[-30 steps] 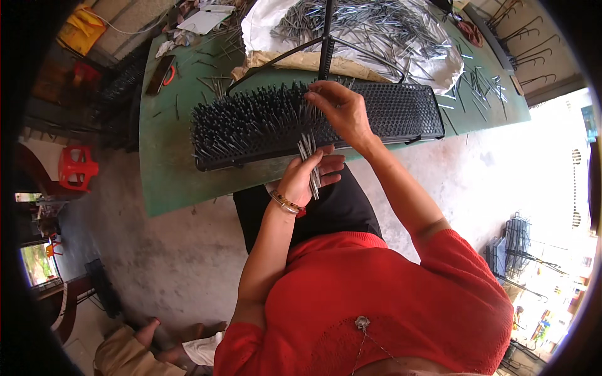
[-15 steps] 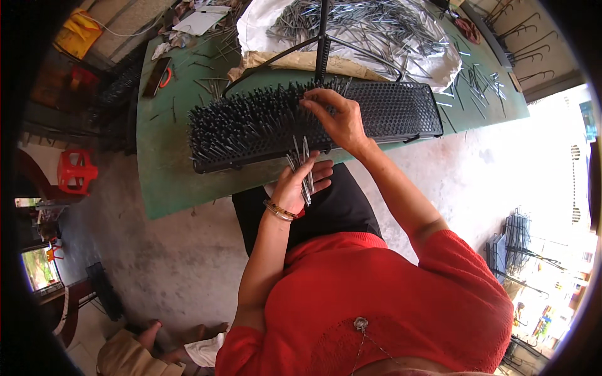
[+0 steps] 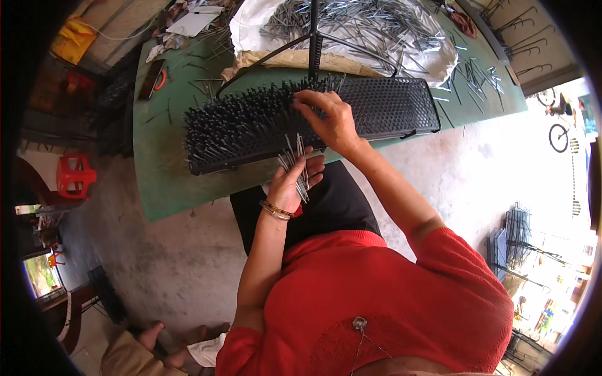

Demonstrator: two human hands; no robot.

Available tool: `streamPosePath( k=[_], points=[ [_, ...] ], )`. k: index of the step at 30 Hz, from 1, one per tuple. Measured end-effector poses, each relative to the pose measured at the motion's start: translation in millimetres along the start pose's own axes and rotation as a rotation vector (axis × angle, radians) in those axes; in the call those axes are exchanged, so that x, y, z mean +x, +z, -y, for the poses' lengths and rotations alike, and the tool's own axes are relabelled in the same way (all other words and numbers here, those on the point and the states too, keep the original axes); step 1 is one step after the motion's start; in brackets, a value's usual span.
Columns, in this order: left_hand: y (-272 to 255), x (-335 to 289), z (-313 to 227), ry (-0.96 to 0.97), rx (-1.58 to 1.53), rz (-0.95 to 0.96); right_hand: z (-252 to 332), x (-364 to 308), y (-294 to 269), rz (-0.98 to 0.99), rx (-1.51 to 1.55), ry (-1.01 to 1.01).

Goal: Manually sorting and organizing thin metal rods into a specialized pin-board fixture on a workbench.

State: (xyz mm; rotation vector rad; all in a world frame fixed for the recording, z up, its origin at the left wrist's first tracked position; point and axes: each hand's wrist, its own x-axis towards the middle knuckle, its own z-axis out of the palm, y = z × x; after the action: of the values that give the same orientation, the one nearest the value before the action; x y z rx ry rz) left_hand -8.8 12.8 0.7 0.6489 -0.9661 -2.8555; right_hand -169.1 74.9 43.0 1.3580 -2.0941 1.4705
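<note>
The person sat at a green desk (image 3: 163, 182) with a long black perforated tray (image 3: 389, 106) lying across it just in front of them. The left part of the tray was packed with upright metal pins (image 3: 238, 125), while its right part showed bare holes. The left hand (image 3: 295, 178) hung just below the near edge of the tray, its grip closed around a loose bundle of thin grey pins (image 3: 296, 164) that fanned out upward and downward from the fist; a bracelet (image 3: 276, 210) sat on that wrist. The right hand (image 3: 329, 119) rested on top of the tray at the border between the filled and the bare part, fingers curled down with the grip pinched at the pin tips there, though whether it held a single pin could not be told. Behind the tray, a white sack (image 3: 433, 59) lay spread open on the desk, heaped with many more loose grey pins, with a strip of brown cardboard (image 3: 295, 59) under its near edge. A black stand (image 3: 313, 37) rose from the middle of that heap. Stray pins lay scattered over the right end of the desk. At the far left corner of the desk lay a flat white sheet (image 3: 191, 24), and a yellow bag (image 3: 74, 39) sat on the ground beyond it. A red plastic stool (image 3: 74, 177) stood on the floor to the left.
</note>
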Motion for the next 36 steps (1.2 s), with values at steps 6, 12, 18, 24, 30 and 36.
streamPosePath(
  k=[6,12,18,24,30,36],
  points=[
    [1.2,-0.1,-0.5,-0.025,0.025,-0.019,0.7,1.7,-0.1,0.062,-0.143,-0.215],
    [3.5,-1.4,-2.6,-0.036,0.047,0.008,-3.7,0.3,-2.8,0.074,-0.129,-0.245],
    [10.0,-5.7,-7.4,0.003,0.038,0.024,23.2,-11.2,-26.0,0.373,0.117,0.37],
    [16.8,-2.0,-2.2,0.002,0.102,0.058,8.6,-18.9,-34.3,0.433,0.42,0.634],
    [11.3,-1.9,-0.2,-0.065,0.098,0.006,0.0,3.5,-37.2,0.112,0.407,0.562],
    [5.5,2.4,1.5,-0.113,0.006,0.006,-5.9,12.1,-27.6,0.034,0.16,0.298]
  ],
)
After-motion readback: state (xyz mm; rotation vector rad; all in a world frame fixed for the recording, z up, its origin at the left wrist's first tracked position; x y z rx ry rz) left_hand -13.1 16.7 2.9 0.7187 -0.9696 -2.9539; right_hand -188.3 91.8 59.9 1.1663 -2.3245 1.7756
